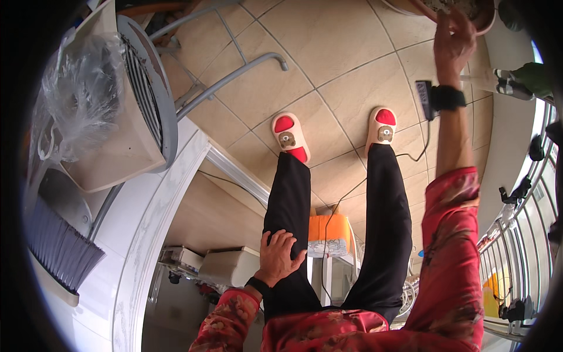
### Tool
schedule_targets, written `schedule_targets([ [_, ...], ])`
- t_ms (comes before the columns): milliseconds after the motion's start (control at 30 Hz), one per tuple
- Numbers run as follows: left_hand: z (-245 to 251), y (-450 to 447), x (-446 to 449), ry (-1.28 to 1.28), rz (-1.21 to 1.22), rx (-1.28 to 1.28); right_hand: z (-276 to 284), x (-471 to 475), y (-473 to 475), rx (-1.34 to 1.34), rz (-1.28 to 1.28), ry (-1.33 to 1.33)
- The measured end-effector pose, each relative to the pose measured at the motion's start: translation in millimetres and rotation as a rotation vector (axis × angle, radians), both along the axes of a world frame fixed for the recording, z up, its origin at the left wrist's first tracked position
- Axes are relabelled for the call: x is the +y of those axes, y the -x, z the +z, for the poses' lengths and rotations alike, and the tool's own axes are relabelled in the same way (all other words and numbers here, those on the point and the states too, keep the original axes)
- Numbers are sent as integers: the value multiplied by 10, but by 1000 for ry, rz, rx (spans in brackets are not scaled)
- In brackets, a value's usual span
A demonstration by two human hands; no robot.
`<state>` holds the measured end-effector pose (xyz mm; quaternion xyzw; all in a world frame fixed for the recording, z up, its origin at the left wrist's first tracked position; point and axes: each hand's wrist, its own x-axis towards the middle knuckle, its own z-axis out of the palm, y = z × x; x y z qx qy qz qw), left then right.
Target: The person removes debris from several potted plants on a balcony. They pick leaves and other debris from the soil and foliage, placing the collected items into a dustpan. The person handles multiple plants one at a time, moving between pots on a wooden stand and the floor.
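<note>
My left hand (281,258) lies flat on my black-trousered left thigh, its fingers a little spread and nothing in it. At the top right, my right hand (455,42) reaches to a round reddish-brown pot (485,20), which the picture's edge cuts off. Its bent fingers are blurred at the near rim, and I cannot tell if they grip anything. What looks like soil (457,6) fills the pot. Each wrist wears a black band; a small dark module (424,100) on a cable (426,145) sits beside the right one.
A grey tubular metal frame (237,70) stands at upper left on the tiles. Beside it, clear plastic bags (83,88) cover a beige dustpan-like container (118,149), above a bristled broom (66,242). An orange-covered stool (327,229) stands behind my legs; metal railings (528,237) run along the right.
</note>
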<state>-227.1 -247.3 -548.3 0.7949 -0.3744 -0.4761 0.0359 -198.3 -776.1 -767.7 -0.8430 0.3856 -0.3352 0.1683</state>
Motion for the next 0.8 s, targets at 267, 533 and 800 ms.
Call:
schedule_targets([
  [267, 28, -40, -52, 72, 21, -6, 30, 860, 560, -409, -452, -856],
  [533, -7, -144, 17, 32, 28, 56, -1078, 876, 1209, -229, -730, -1126],
  [800, 22, -306, -58, -61, -12, 113, -2101, 641, 1185, 47, -718, -918],
])
